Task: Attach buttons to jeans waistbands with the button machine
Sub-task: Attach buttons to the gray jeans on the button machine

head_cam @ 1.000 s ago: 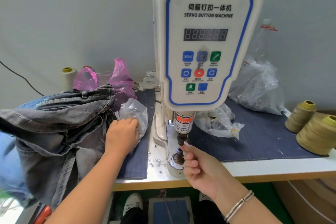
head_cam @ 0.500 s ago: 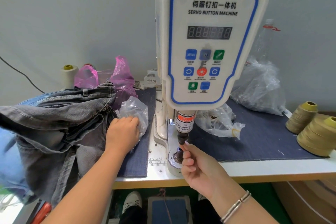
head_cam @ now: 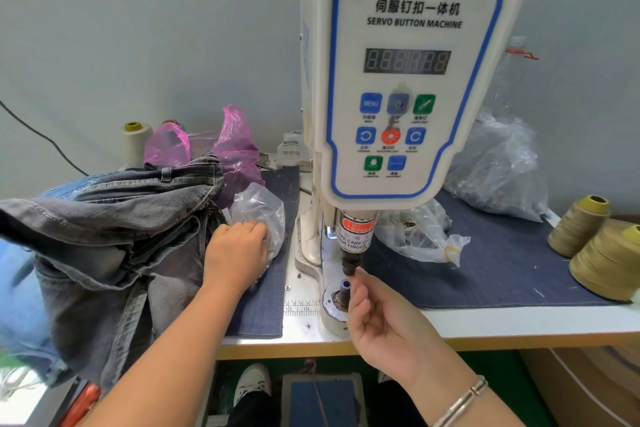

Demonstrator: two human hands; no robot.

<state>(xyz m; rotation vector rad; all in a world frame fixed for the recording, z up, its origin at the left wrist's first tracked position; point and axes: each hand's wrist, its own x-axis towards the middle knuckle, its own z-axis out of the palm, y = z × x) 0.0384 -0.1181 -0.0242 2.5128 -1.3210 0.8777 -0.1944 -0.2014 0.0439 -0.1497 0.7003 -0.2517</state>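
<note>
- Lying heaped at the far left of the button machine [head_cam: 408, 80], the jeans [head_cam: 104, 239] are grey, washed denim with pale stitched seams; a waistband with a belt loop [head_cam: 167, 174] runs along the top of the pile, and part of the heap hangs over the front edge of the table [head_cam: 519, 322].
- Behind the jeans, left of the machine, stand a cream thread cone [head_cam: 134, 144] and a pink plastic bag [head_cam: 225, 149].
- The left hand [head_cam: 235, 253] rests knuckles-up on a small clear plastic bag [head_cam: 259, 215], between the jeans and the machine column. Its fingers are curled into the bag; what they hold, if anything, cannot be told.
- The machine is a white housing with a blue-bordered control panel, marked "SERVO BUTTON MACHINE", with a digit display and coloured keys. Below the panel hangs the upper punch [head_cam: 350, 263], carrying a red-and-white finger warning label.
- Directly under the punch sits the lower die [head_cam: 343, 293], a dark post with a blue tip.
- The right hand [head_cam: 384, 319] is at the die, fingers curled, fingertips [head_cam: 360, 279] pinched together just beside the punch tip. Any button between them is hidden.
- Right of the machine lie a crumpled clear bag [head_cam: 422, 236] on a dark blue cloth mat [head_cam: 502, 270], and two olive thread cones [head_cam: 595, 250] at the far right.
- Under the table, below the machine, a foot pedal [head_cam: 322, 399] is visible.
</note>
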